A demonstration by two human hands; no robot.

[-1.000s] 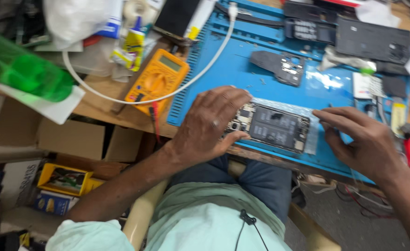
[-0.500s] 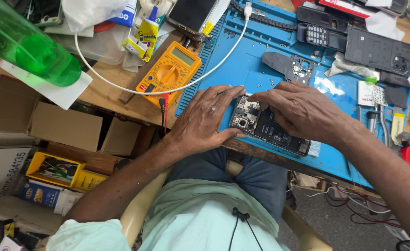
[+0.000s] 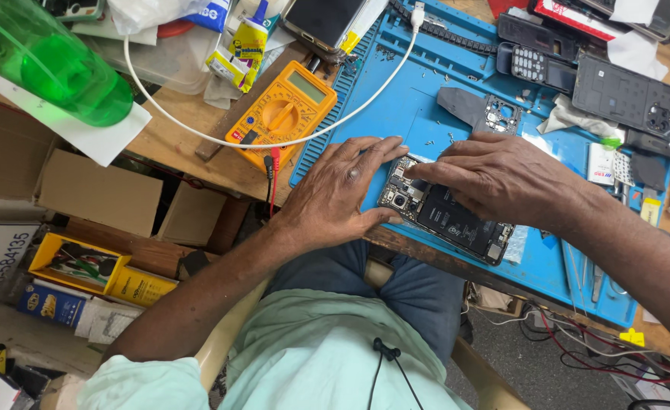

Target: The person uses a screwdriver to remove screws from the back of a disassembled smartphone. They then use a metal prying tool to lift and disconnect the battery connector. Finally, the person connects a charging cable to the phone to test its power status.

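hands are meeting over an opened black smartphone with bare circuit board and battery (image 3: 445,216), lying on the blue ribbed mat (image 3: 418,106) at the worktop's near edge. left hand (image 3: 339,193) is pressing flat beside its upper-left end, fingers spread. right hand (image 3: 502,178) is covering its middle, fingertips pinching toward the board; long axis is running upper left to lower right.

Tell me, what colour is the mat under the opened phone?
Blue mat, seen from the head view.

Both hands are working on an opened phone (image 3: 449,216) lying on the blue mat (image 3: 418,106): left hand (image 3: 335,193) lying flat beside it, right hand (image 3: 502,178) pressing fingertips on top. Orange multimeter (image 3: 282,114) sitting just left.
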